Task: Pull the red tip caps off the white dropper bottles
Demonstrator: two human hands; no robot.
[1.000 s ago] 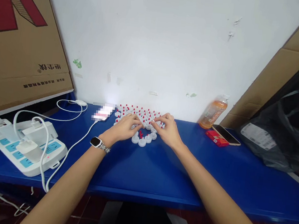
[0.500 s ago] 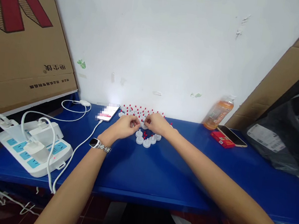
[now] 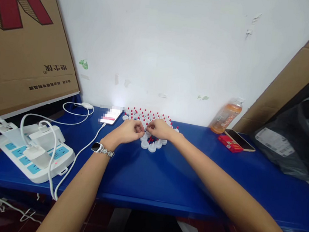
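Observation:
My left hand (image 3: 131,131) is closed, its fingertips pinched at a small white nozzle cap (image 3: 145,128) just above the blue table. From the other side my right hand (image 3: 160,129) meets it, thumb and fingers pressed together. What the right fingertips hold is too small to make out. Below the hands, several white nozzle caps without red tips (image 3: 152,147) form a rough ring. Small loose red tips (image 3: 151,140) lie inside that ring. Behind the hands stand many white nozzle caps with red tips on them (image 3: 134,115), partly hidden by my fingers.
On the left are a white power strip (image 3: 37,166) with plugged-in chargers, cables and a lit phone (image 3: 112,115). An orange drink bottle (image 3: 226,116), a red box (image 3: 230,143) and a dark phone (image 3: 240,140) are at right. Cardboard (image 3: 24,56) and a white wall (image 3: 162,50) border the table.
My right hand has shifted slightly left, bringing its fingertips closer to the left hand's. My left hand has stayed nearly in place.

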